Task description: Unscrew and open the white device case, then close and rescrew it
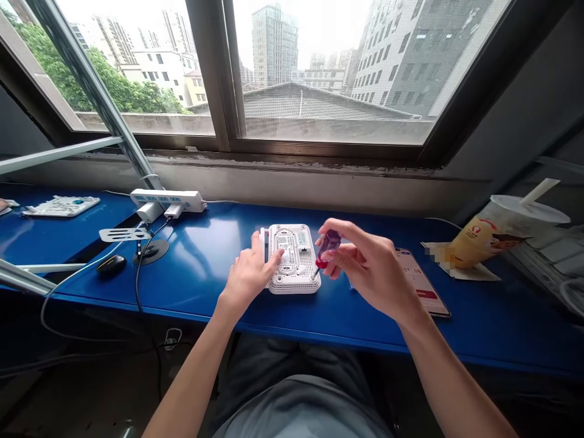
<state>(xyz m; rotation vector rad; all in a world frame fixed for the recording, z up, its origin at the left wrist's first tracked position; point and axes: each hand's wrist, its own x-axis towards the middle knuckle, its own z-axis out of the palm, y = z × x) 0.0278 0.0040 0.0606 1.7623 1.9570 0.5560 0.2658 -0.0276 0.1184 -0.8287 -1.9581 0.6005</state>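
A white router-like box (pixel 302 267) with vent holes, round corner feet and a printed label lies on the blue table. My left hand (pixel 249 267) steadies it from the left, thumb on its upper face and fingers along the side edge. In my right hand (pixel 365 258) is a screwdriver (pixel 329 244) with a purple and red handle, gripped between thumb and fingers. Its shaft slants down to the box's near right corner, where the tip meets a round foot or hole. Whether a screw sits there is too small to tell.
Right of my hand lies a phone (pixel 426 289), partly covered by my wrist. Beyond it a drink cup (pixel 483 234) with a straw stands tilted in view. To the left are a power strip (pixel 168 198), a black mouse (pixel 111 265), a round-based stand (pixel 152 250) and cables.
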